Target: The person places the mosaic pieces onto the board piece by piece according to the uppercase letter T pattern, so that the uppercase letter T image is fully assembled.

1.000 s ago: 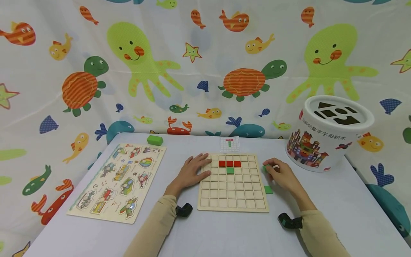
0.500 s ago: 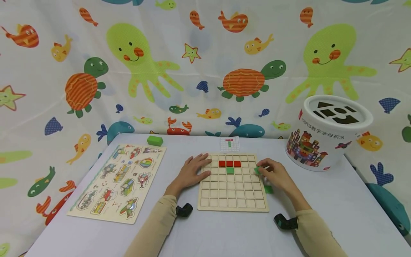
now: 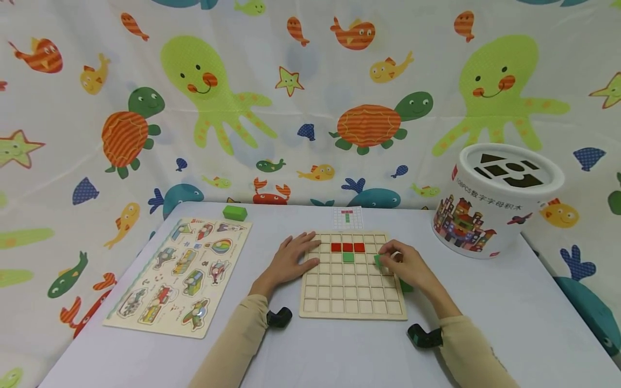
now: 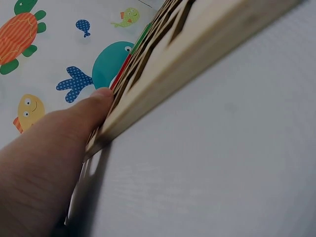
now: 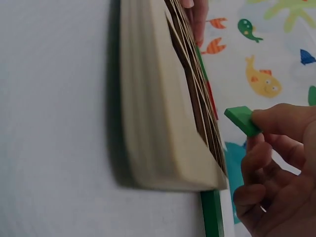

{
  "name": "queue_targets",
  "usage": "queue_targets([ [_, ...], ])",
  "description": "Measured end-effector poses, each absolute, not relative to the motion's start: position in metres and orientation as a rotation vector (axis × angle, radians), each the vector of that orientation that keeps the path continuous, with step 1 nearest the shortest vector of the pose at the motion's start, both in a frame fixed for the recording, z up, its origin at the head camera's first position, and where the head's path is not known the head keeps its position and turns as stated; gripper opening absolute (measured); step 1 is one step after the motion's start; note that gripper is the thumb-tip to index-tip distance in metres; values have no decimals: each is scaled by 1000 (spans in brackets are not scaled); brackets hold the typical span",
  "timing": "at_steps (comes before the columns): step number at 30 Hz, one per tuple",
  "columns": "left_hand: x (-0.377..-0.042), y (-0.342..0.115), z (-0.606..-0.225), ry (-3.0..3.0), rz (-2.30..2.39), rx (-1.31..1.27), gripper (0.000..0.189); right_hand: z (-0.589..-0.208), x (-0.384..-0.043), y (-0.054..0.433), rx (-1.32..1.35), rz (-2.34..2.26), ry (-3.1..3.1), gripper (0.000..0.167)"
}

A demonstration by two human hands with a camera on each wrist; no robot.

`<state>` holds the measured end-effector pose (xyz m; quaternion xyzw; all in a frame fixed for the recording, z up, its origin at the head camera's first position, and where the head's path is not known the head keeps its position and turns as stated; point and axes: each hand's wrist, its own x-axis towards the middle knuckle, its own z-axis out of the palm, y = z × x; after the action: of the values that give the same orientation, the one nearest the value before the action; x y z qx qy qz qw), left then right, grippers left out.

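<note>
A wooden grid board (image 3: 351, 312) lies in the middle of the table, with a row of three red square tiles (image 3: 347, 247) near its far edge. One green tile (image 3: 348, 257) sits in the cell just below the middle red one. My left hand (image 3: 291, 258) rests flat on the board's left edge, fingers spread. Over the board's right side, my right hand (image 3: 406, 263) pinches another green square tile (image 5: 243, 120) between thumb and fingertips, tilted in the right wrist view. A further green piece (image 3: 406, 286) lies on the table against the board's right edge, partly behind the right hand.
A small printed pattern card (image 3: 347, 217) lies behind the board. To the left is a picture puzzle board (image 3: 179, 275), with a green block (image 3: 235, 212) at its far end. A large white bucket (image 3: 495, 202) stands at the back right, before a patterned cloth backdrop (image 3: 310, 97).
My right hand has moved left from beside the board to over its right columns, carrying the green tile. The left hand has stayed in place on the board.
</note>
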<state>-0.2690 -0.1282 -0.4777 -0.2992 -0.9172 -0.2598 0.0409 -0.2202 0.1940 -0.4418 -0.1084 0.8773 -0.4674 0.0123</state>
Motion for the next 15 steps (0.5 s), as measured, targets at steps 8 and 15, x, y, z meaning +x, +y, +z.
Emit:
queue_targets([
  [8,-268,-128,-478,-2812,-775,-912,54,-441,-220,178,-375,-1408,2760,10],
  [15,-269,-128,-477,-2813,-776,-913,54,-441,-222,165,-388,-1419,2751,9],
])
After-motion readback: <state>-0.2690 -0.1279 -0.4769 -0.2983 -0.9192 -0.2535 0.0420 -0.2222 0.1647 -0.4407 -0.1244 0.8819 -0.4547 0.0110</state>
